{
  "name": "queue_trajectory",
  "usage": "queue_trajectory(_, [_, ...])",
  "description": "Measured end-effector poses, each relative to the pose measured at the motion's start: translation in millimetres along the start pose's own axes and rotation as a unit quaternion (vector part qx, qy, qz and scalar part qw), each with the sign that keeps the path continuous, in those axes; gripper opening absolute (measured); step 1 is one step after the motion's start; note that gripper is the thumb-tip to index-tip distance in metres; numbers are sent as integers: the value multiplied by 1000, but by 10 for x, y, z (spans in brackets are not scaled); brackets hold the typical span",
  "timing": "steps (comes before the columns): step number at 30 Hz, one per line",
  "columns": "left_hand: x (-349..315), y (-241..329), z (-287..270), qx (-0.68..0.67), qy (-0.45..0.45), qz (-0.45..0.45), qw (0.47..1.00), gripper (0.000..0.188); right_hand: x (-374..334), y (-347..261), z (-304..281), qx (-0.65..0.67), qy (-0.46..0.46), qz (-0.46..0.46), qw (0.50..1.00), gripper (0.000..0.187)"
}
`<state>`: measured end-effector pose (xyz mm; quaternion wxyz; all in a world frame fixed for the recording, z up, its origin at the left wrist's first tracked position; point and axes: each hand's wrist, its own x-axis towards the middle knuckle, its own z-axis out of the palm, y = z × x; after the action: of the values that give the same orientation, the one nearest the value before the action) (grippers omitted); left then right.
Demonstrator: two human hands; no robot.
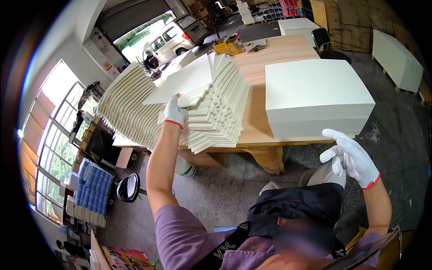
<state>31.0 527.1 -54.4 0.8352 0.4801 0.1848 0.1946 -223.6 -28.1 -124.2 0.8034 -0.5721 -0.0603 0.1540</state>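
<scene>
My left hand [174, 112], in a white glove with a red cuff, grips the near edge of a cream sheet [182, 83] lifted off a fanned stack of cream sheets [216, 121] on the wooden table [258, 130]. A second fanned stack [128, 108] curves away to the left. My right hand [353, 157], also gloved, hovers in the air with fingers apart and nothing in it, just below the front corner of a squared pile of cream sheets [315, 96].
A yellow box with tools [228, 45] sits at the table's far end. A van [173, 38] stands in the open doorway. More white piles [396, 58] lie on the floor at right. A black stool [128, 186] and a blue stack [92, 191] are at left.
</scene>
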Motion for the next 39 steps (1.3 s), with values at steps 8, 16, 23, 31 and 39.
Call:
queue_trajectory(8, [5,-110,7,-100,-33,1,994,24,102,115,-124,17,17,11,1000,48])
queue_trajectory(16, [-306,73,-153,-124,-109,-64,984,29,85,177,-185,17,40,8,999,46])
queue_trajectory(23, [-1770,-584,-236,-144,-272,101,946,47,-227,162,-838,-54,159,-49,985,40])
queue_trajectory(31, [-2837,-1551,1950,362,-538,536,540,40,155,-397,-1768,-379,491,-154,769,55])
queue_trajectory(39, [-2675,-2413,3596,539,-607,352,466,33,372,-714,-1651,-699,411,-103,576,59])
